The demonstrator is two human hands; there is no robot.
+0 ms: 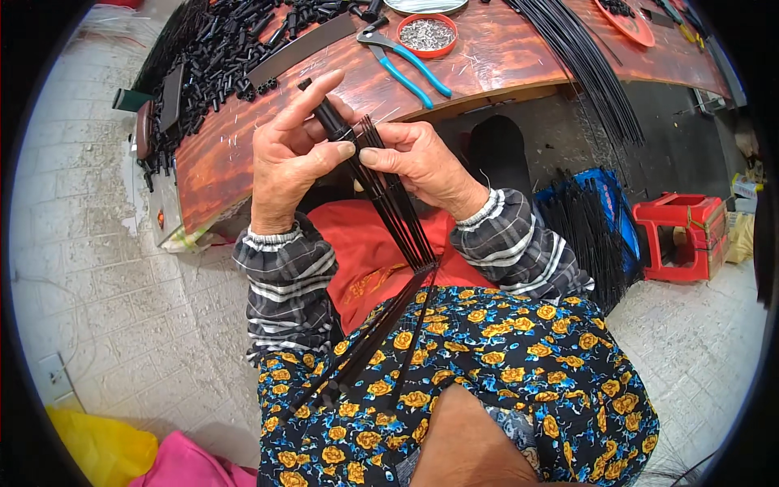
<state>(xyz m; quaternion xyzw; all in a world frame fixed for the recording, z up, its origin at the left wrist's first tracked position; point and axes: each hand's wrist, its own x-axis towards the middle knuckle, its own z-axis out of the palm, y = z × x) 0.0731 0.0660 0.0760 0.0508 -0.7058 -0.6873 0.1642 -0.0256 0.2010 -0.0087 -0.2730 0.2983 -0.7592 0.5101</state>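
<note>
My left hand (296, 150) is closed round a short black tube (331, 118), like an umbrella runner, with its thumb and fingers on the tube and the index finger stretched upward. From the tube's lower end a bundle of thin black umbrella ribs (398, 215) runs down over my lap, drawn together at a joint and fanning out below it. Beside the tube my right hand (422, 161) pinches several of the ribs between thumb and fingers, their upper tips sticking up above the thumb. The fingertips behind the ribs are partly hidden.
On the red-brown wooden table (219, 166) lie a heap of black tubes (215, 81), blue-handled pliers (403, 65), a red-rimmed dish of small metal parts (428, 37) and a sheaf of long black ribs (580, 61) overhanging the edge. A red plastic stool (682, 237) stands right, beside more ribs (576, 227).
</note>
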